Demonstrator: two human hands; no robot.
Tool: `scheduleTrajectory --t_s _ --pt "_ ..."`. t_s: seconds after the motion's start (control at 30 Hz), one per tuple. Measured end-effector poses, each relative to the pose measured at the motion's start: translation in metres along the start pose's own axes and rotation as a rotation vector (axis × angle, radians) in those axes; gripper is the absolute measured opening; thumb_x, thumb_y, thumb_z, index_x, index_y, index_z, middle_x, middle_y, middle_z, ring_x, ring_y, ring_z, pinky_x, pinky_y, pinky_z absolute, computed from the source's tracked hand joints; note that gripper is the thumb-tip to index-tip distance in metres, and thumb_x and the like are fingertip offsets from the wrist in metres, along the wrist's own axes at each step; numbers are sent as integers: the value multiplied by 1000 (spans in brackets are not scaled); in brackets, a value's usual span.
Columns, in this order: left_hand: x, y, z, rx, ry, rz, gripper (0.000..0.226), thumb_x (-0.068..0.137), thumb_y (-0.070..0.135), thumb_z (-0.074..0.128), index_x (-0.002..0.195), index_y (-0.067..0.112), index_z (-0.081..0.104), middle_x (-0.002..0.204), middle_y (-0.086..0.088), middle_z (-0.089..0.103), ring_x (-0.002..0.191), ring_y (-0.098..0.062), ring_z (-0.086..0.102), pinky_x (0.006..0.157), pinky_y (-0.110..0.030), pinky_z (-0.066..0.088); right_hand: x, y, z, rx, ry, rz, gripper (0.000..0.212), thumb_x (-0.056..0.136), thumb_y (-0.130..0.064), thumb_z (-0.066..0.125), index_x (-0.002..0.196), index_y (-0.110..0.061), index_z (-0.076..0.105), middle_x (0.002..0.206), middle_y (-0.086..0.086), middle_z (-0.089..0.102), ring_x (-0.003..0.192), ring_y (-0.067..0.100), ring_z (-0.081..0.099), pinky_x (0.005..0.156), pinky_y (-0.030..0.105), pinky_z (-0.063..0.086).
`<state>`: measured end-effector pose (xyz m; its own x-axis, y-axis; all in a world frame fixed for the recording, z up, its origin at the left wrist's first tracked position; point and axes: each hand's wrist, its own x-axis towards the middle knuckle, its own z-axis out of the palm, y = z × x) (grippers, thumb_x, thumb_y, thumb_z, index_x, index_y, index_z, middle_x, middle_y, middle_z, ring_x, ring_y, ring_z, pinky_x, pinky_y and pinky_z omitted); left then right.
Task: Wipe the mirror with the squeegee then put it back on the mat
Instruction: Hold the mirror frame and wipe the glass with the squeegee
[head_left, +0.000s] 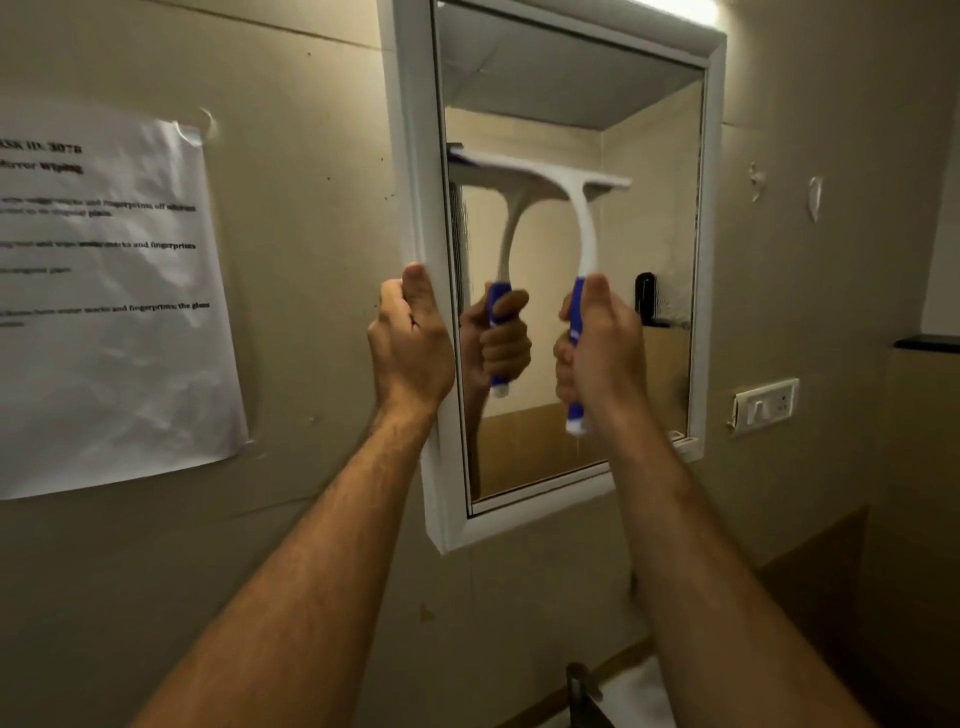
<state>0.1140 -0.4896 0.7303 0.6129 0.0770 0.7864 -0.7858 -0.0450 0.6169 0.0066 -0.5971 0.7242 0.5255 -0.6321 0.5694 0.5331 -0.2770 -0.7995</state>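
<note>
Mirror (649, 218) hanging on wall, paper sheet (114, 312) to its left, switch plate (764, 405) to its right.
Left hand (410, 343) gripping frame's left edge; right hand (597, 348) holding squeegee (561, 187) w/ blade lying against upper glass.

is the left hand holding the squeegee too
No, the left hand grips the mirror frame's edge, while only the right hand holds the squeegee by its blue handle.

One head-worn camera looks forward and slightly up, close to the wall: mirror (571, 291) upper centre of the frame, paper notice (104, 312) at left, both forearms entering from below.
</note>
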Motion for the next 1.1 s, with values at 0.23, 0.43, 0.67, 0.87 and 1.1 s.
scheduleTrajectory --t_s 0.23,0.43,0.67,0.87,1.1 --pt "-2 4 -2 10 -8 -20 45 103 44 23 93 8 49 65 4 41 51 -5 39 39 -9 33 36 -36 15 -59 14 -58 44 95 -55 29 88 -17 50 62 1 41 42 10 35 37 23 32" --pt "-2 6 -4 5 -30 -37 50 101 50 23 92 10 51 69 3 45 58 -7 42 49 -17 36 -5 12 -14 -92 -45 21 44 96 -52 30 91 -14 51 55 -1 41 39 8 34 38 23 30" --pt "28 46 -8 5 -72 -70 46 99 57 16 100 21 44 78 7 45 68 -6 44 56 -23 34 -3 2 -27 -131 -30 -27 46 96 -53 30 89 -13 53 55 -1 43 41 9 35 40 25 31" --pt "63 71 7 -21 20 -63 59 101 51 13 129 11 46 80 11 42 65 4 36 54 -14 26 35 -36 -7 -107 -43 -27 44 95 -55 29 89 -17 50 58 0 40 41 10 34 38 22 31" --pt "63 59 10 -27 19 3 31 102 49 14 101 26 34 73 15 39 61 3 40 51 -12 28 -4 20 -22 -167 -63 -34 44 97 -50 30 84 -15 52 59 4 43 45 11 37 45 27 33"
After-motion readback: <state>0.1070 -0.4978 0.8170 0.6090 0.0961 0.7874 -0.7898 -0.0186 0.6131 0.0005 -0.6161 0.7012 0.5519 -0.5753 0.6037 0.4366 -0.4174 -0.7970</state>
